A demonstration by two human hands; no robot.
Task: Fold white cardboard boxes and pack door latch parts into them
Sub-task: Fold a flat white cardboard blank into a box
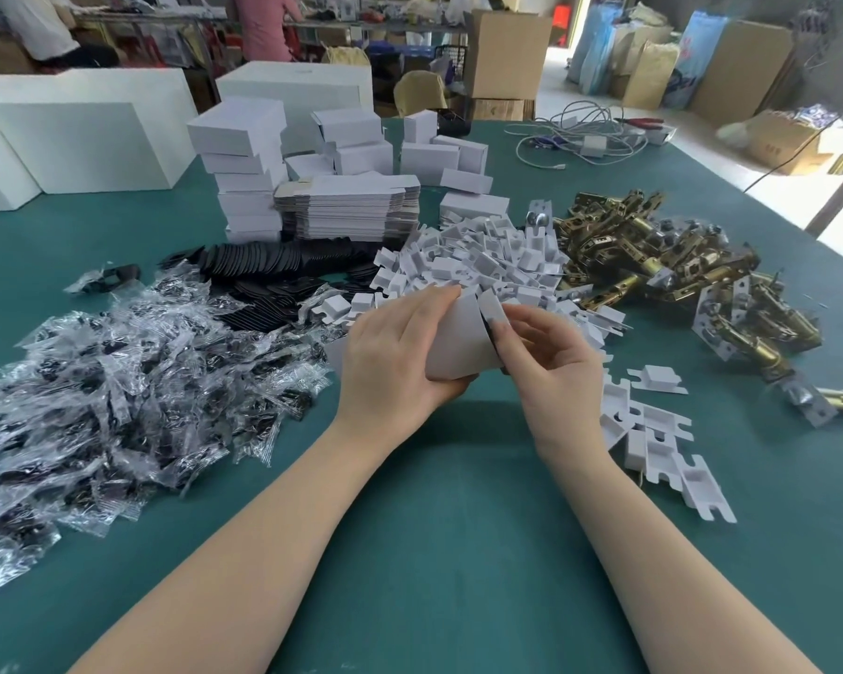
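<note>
1. My left hand [395, 352] grips the box [458, 338] from the left, fingers curled over its top edge and thumb under its near edge.
2. My right hand [551, 362] pinches a small end flap [491, 308] of the box between thumb and fingertips.
3. The box is white card, half formed, held above the green table [458, 527], just in front of the inserts.
4. White card inserts [487, 265] lie heaped behind my hands; more trail down the right side.
5. Brass latches [663, 265] are piled to the right of that heap, touching it.
6. Clear bags [118, 381] with dark parts inside spread across the left of the table.
7. Black plates [283, 265] lie in overlapping rows behind the bags.
8. A stack of flat blanks [346, 206] sits behind the plates, with folded boxes [244, 163] stacked beside it on the left.
9. White cables [575, 133] lie at the far right of the table.
</note>
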